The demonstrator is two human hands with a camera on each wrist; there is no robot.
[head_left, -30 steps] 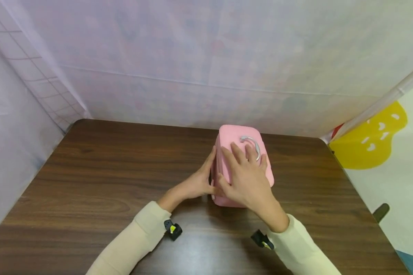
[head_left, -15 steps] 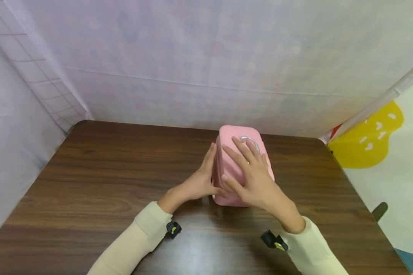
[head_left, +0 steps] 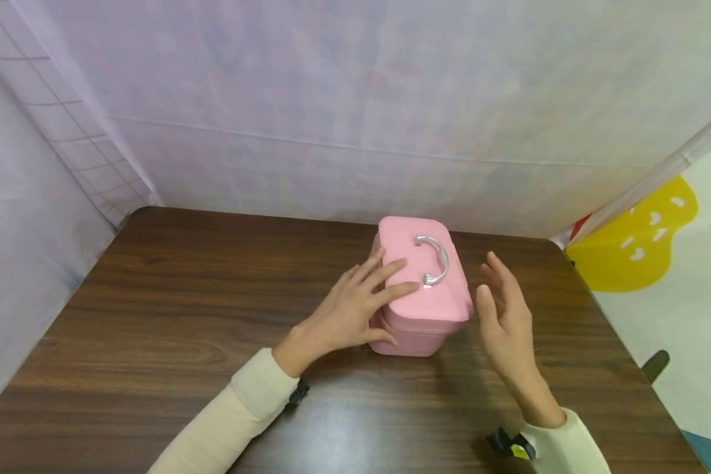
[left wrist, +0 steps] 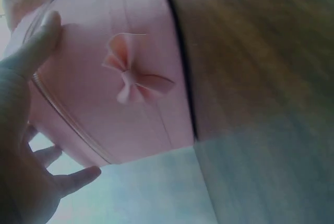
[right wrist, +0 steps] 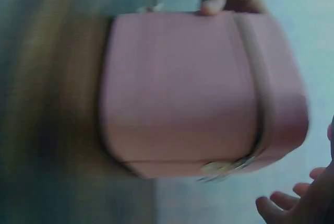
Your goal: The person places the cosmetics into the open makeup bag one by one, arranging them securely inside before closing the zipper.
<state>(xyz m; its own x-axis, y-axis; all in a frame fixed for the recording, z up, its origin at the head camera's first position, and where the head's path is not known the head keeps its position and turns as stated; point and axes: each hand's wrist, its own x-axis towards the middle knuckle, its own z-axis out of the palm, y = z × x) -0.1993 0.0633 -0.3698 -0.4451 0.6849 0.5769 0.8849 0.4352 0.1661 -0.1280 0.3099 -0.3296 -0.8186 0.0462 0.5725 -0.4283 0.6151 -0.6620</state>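
Note:
A pink vanity case (head_left: 429,306) stands on the table with its lid down, a curved silver handle (head_left: 443,253) on top. My left hand (head_left: 352,306) rests on its left side, fingers spread over the lid and thumb low against the near side. A pink bow (left wrist: 130,72) decorates one wall in the left wrist view, below a zipper (left wrist: 68,119) running round the lid seam. My right hand (head_left: 509,322) is off the case, to its right, with fingers extended and holding nothing. A small metal piece (right wrist: 216,167) shows blurred near the seam in the right wrist view.
The dark wood table (head_left: 184,316) reaches back to a pale fabric curtain (head_left: 308,99) behind the case. At the right, beyond the table edge, a white surface bears a yellow shape (head_left: 640,243).
My right hand has lifted off the lid and moved right, uncovering the handle. My left hand's fingers have shifted from the case's left side up onto the lid. The case stays in place.

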